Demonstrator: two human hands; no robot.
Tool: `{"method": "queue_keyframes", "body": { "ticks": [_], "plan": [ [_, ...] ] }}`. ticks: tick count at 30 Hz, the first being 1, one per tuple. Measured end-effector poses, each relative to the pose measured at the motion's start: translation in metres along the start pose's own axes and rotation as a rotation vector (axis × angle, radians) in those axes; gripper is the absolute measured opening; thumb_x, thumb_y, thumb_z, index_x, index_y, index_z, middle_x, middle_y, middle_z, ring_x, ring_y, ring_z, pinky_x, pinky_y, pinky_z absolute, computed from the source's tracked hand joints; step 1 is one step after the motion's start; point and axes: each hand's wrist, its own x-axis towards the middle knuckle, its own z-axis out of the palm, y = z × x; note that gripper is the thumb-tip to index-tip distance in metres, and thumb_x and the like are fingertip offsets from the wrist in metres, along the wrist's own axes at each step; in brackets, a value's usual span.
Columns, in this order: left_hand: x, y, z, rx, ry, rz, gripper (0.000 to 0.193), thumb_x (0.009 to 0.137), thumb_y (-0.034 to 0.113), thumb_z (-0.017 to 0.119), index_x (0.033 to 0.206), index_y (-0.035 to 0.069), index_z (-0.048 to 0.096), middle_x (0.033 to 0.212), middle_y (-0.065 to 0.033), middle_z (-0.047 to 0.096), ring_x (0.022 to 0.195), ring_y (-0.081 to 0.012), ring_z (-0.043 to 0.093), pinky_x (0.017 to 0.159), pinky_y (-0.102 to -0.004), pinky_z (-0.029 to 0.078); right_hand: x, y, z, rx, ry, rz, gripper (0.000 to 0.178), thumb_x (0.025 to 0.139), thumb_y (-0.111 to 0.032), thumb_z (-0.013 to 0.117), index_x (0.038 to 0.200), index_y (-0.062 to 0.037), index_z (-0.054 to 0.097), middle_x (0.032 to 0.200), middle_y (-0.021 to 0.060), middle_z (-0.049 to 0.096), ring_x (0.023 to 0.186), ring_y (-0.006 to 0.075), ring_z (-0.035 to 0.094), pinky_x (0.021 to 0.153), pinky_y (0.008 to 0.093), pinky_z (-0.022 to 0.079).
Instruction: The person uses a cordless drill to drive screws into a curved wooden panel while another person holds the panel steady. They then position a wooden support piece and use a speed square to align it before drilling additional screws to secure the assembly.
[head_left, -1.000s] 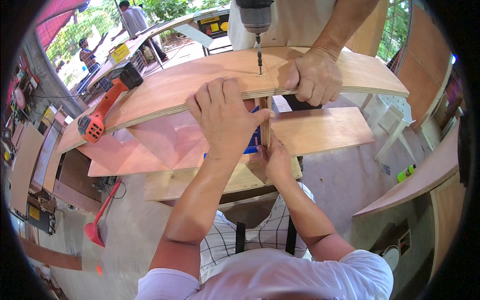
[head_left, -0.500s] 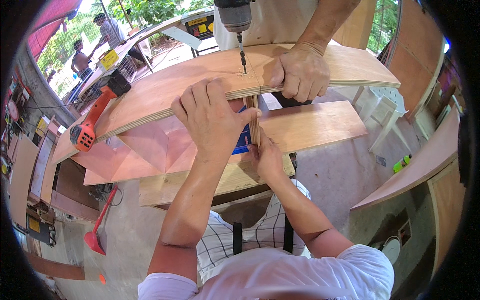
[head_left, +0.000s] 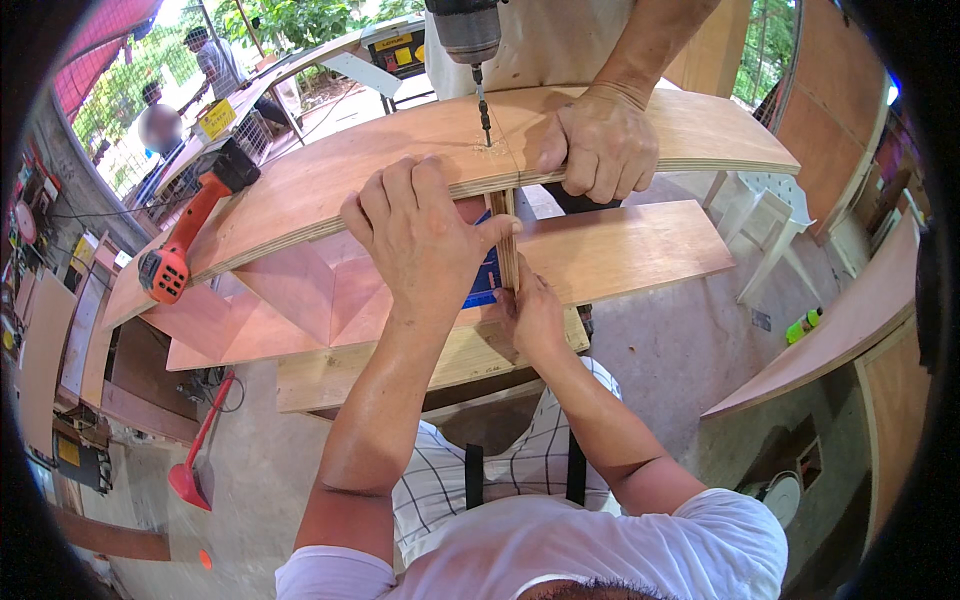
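Observation:
My left hand [head_left: 425, 235] rests its fingers on the front edge of a long curved plywood board [head_left: 350, 155], its thumb pressed to an upright plywood divider [head_left: 507, 240] below. Lower down, my right hand [head_left: 535, 312] is closed around the divider's near edge. Behind the divider a blue object [head_left: 484, 285] shows only in part. Across from me, a co-worker's hand [head_left: 605, 145] presses on the board, right of a pencil line. A power drill [head_left: 468, 38] points straight down, its bit [head_left: 485, 120] touching the board among wood shavings.
An orange cordless tool [head_left: 190, 235] lies on the board's left end. Beneath run a lower plywood shelf [head_left: 630, 250] with slanted dividers and a wooden bench [head_left: 330, 380]. A white plastic chair [head_left: 770, 220] stands right; a red long-handled dustpan [head_left: 190, 480] is on the floor, left.
Both my hands keep their places on the wood, and the drill has barely shifted. Far off at the left, a person in the background has moved.

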Motion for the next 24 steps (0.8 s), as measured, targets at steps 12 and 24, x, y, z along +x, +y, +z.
{"method": "queue_keyframes", "body": {
  "ticks": [12, 24],
  "plan": [
    [0.0011, 0.0034, -0.0030, -0.028, -0.018, -0.025, 0.083, 0.053, 0.062, 0.090, 0.113, 0.011, 0.064, 0.108, -0.0073, 0.057, 0.109, -0.0313, 0.052, 0.097, -0.0474, 0.033, -0.0008, 0.0043, 0.0036, 0.013, 0.022, 0.000, 0.063, 0.090, -0.009, 0.069, 0.148, -0.0004, 0.044, 0.106, 0.0266, 0.070, 0.101, 0.0469, 0.066, 0.092, 0.0544, 0.050],
    [0.0005, 0.0039, -0.0047, -0.024, -0.026, -0.027, 0.085, 0.052, 0.060, 0.090, 0.115, 0.010, 0.064, 0.109, -0.0082, 0.057, 0.110, -0.0323, 0.051, 0.097, -0.0483, 0.033, 0.0000, 0.0022, 0.0023, 0.006, -0.005, 0.020, 0.066, 0.088, -0.010, 0.068, 0.148, 0.0039, 0.043, 0.115, 0.0284, 0.069, 0.105, 0.0449, 0.068, 0.100, 0.0529, 0.049]
  ]
}}
